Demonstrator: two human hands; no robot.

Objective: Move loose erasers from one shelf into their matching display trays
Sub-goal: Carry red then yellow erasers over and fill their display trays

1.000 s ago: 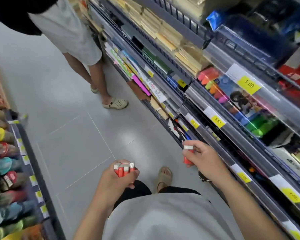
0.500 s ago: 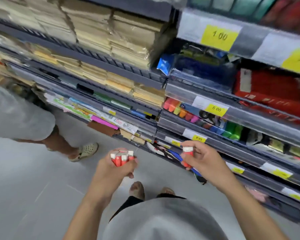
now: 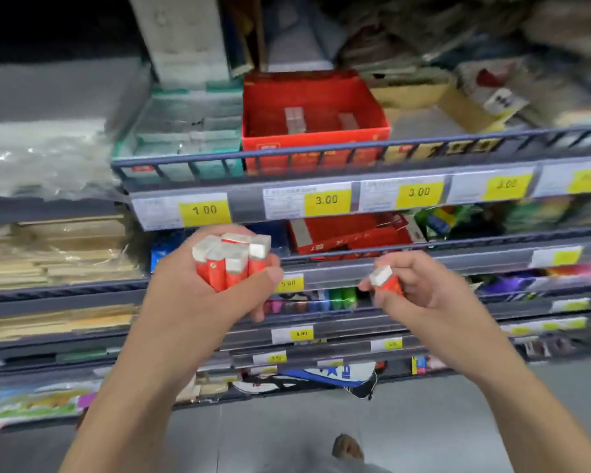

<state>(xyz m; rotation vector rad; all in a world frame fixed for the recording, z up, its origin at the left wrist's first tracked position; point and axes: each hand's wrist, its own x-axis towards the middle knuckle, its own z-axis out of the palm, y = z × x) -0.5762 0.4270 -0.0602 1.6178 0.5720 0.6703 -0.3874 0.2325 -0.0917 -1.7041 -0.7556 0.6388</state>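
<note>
Risk: left hand (image 3: 215,288) fingers clamp a loose eraser bundle (image 3: 231,259), right hand (image 3: 410,288) pinches one eraser (image 3: 386,280); lifting to the red tray (image 3: 316,138) at 12 o'clock could spill some.

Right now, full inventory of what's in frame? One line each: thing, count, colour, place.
eraser bundle: about five, red sleeves with white ends, in the left hand
single eraser: one, red and white, in the right hand
red tray: one, red, upper shelf centre, nearly empty, a few erasers inside
teal tray: one, teal, left of the red tray
price tags: several, yellow, along the shelf rails
red boxes: count unclear, red, shelf below the red tray
left hand: grips the eraser bundle
right hand: pinches the single eraser
</note>
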